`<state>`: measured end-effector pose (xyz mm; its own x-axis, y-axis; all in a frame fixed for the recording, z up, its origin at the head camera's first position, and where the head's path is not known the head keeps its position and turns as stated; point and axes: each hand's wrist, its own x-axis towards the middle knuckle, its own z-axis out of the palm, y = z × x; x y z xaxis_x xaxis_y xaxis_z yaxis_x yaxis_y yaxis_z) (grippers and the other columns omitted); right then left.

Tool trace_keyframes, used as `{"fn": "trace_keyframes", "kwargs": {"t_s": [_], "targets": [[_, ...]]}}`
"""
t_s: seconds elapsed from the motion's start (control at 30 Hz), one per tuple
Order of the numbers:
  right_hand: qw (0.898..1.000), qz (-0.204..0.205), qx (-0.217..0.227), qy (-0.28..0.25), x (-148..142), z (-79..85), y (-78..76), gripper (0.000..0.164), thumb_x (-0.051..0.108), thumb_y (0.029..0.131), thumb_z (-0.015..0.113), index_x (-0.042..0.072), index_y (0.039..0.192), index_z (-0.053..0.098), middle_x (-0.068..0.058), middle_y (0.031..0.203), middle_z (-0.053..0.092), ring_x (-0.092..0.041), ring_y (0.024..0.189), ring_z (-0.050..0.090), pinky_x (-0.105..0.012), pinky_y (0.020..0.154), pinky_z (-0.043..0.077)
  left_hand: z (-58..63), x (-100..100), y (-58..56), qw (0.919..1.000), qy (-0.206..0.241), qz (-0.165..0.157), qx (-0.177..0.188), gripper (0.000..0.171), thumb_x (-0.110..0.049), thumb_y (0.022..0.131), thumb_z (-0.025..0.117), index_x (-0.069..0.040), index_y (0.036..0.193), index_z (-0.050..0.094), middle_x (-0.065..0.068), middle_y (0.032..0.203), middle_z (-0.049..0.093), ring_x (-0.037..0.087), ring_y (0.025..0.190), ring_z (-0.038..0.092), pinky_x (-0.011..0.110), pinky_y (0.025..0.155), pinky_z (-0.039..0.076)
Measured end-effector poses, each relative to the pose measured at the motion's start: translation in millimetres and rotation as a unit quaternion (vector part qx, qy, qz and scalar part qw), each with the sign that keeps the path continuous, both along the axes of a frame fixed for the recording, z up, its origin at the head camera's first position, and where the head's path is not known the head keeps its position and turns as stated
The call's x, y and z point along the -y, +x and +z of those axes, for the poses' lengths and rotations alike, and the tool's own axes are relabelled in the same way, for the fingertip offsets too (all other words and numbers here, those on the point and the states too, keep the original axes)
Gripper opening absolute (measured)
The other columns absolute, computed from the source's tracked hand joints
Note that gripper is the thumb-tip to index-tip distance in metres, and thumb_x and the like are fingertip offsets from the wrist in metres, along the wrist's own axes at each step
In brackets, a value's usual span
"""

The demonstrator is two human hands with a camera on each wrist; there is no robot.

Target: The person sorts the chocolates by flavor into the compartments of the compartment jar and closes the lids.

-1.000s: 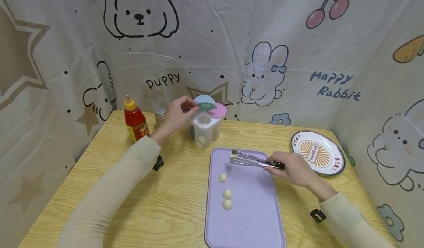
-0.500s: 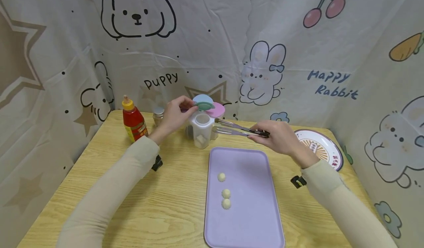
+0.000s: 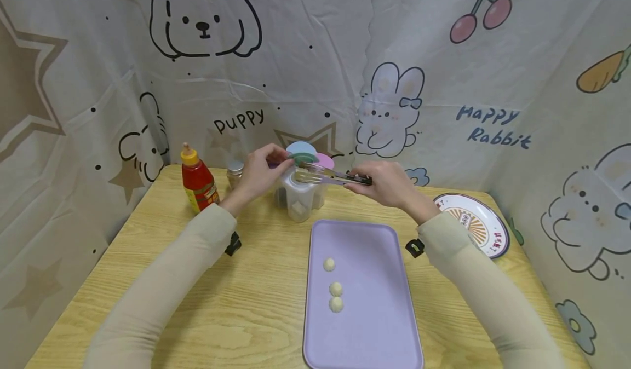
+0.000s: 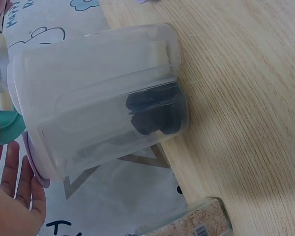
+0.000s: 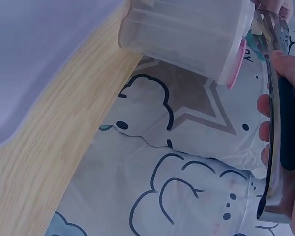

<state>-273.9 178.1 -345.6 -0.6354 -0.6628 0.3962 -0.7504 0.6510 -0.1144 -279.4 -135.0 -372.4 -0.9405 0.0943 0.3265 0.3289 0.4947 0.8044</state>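
Observation:
My left hand (image 3: 264, 167) pinches the raised green lid (image 3: 302, 159) of a clear multi-compartment storage container (image 3: 299, 198). My right hand (image 3: 386, 183) grips metal tongs (image 3: 335, 176) with dark handles, their tips over the container's uncovered front compartment. Something pale (image 5: 257, 25) shows at the tongs' tips in the right wrist view. Low inside the container sits a pale piece (image 4: 160, 53), with dark pieces (image 4: 155, 110) in a neighbouring compartment. Blue (image 3: 300, 149) and pink (image 3: 325, 161) lids cover other compartments. Three small pale balls (image 3: 336, 289) lie on a lilac tray (image 3: 365, 298).
Left of the container stand a red sauce bottle (image 3: 199, 183) with a yellow cap and a small glass jar (image 3: 234, 174). A patterned plate (image 3: 485, 232) lies at the right. A printed cloth (image 3: 315, 57) hangs right behind the table's back edge.
My right hand has brought the tongs from the tray's far end up and left to the container. The pale ball at that end has left the tray. My left hand stays at the green lid.

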Motion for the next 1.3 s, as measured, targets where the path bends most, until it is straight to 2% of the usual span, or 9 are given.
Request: {"fn": "trace_keyframes", "kwargs": {"t_s": [0.2, 0.37, 0.6, 0.73, 0.87, 1.07, 1.3], "targets": [[1.000, -0.017, 0.014, 0.006, -1.7, 1.0, -1.7, 0.027, 0.036, 0.096, 0.078, 0.013, 0.108, 0.078, -0.004, 0.099, 0.081, -0.019, 0.081, 0.074, -0.038, 0.068, 0.059, 0.4, -0.5, 1.2, 1.0000, -0.001, -0.005, -0.004, 0.020, -0.016, 0.100, 0.073, -0.001, 0.113, 0.069, 0.017, 0.112, 0.074, 0.028, 0.100, 0.069, 0.038, 0.092, 0.057], [1.000, -0.026, 0.015, 0.010, -10.5, 3.2, 2.8, 0.031, 0.039, 0.093, 0.081, 0.014, 0.111, 0.078, -0.003, 0.101, 0.081, -0.018, 0.079, 0.073, -0.038, 0.066, 0.058, 0.8, -0.6, 1.4, 1.0000, -0.001, -0.005, -0.002, 0.020, -0.015, 0.100, 0.073, -0.001, 0.113, 0.068, 0.017, 0.113, 0.073, 0.028, 0.100, 0.069, 0.036, 0.091, 0.057], [1.000, -0.017, -0.008, 0.006, -33.5, 1.1, 20.5, 0.031, 0.037, 0.088, 0.086, 0.014, 0.107, 0.078, -0.002, 0.093, 0.080, -0.013, 0.070, 0.066, -0.031, 0.058, 0.049, -0.6, -0.5, -0.8, 1.0000, -0.004, -0.005, -0.003, 0.020, -0.015, 0.100, 0.074, -0.001, 0.112, 0.069, 0.018, 0.111, 0.074, 0.027, 0.099, 0.069, 0.031, 0.088, 0.056], [1.000, -0.018, -0.015, 0.016, -48.1, -4.0, 34.4, 0.034, 0.038, 0.086, 0.087, 0.014, 0.107, 0.079, -0.002, 0.093, 0.080, -0.012, 0.071, 0.067, -0.031, 0.059, 0.051, -0.3, -0.7, -0.9, 1.0000, -0.006, -0.003, -0.004, 0.020, -0.015, 0.099, 0.074, -0.001, 0.112, 0.068, 0.018, 0.111, 0.074, 0.028, 0.099, 0.069, 0.032, 0.089, 0.057], [0.999, -0.019, -0.009, 0.026, -61.3, -11.8, 49.4, 0.037, 0.042, 0.084, 0.088, 0.014, 0.107, 0.079, 0.000, 0.093, 0.080, -0.010, 0.073, 0.068, -0.029, 0.062, 0.053, 0.5, -0.4, -0.6, 1.0000, -0.002, -0.002, -0.004, 0.020, -0.015, 0.099, 0.075, -0.001, 0.110, 0.068, 0.018, 0.110, 0.074, 0.028, 0.099, 0.069, 0.034, 0.089, 0.056], [0.999, -0.015, 0.008, 0.043, -77.3, -33.7, 70.9, 0.037, 0.043, 0.082, 0.090, 0.016, 0.104, 0.079, 0.005, 0.087, 0.076, -0.001, 0.069, 0.058, -0.019, 0.057, 0.044, -0.4, 0.6, -1.4, 1.0000, -0.002, -0.005, -0.005, 0.020, -0.016, 0.099, 0.075, -0.001, 0.110, 0.068, 0.017, 0.109, 0.073, 0.028, 0.099, 0.068, 0.034, 0.089, 0.055], [0.998, -0.013, 0.038, 0.046, -84.6, -64.2, 90.2, 0.034, 0.044, 0.082, 0.089, 0.020, 0.103, 0.078, 0.007, 0.084, 0.074, 0.004, 0.065, 0.048, -0.014, 0.055, 0.038, -0.5, 1.0, -0.8, 1.0000, -0.001, -0.006, -0.001, 0.020, -0.016, 0.099, 0.075, -0.002, 0.112, 0.068, 0.017, 0.110, 0.073, 0.028, 0.100, 0.068, 0.037, 0.091, 0.057]]}}
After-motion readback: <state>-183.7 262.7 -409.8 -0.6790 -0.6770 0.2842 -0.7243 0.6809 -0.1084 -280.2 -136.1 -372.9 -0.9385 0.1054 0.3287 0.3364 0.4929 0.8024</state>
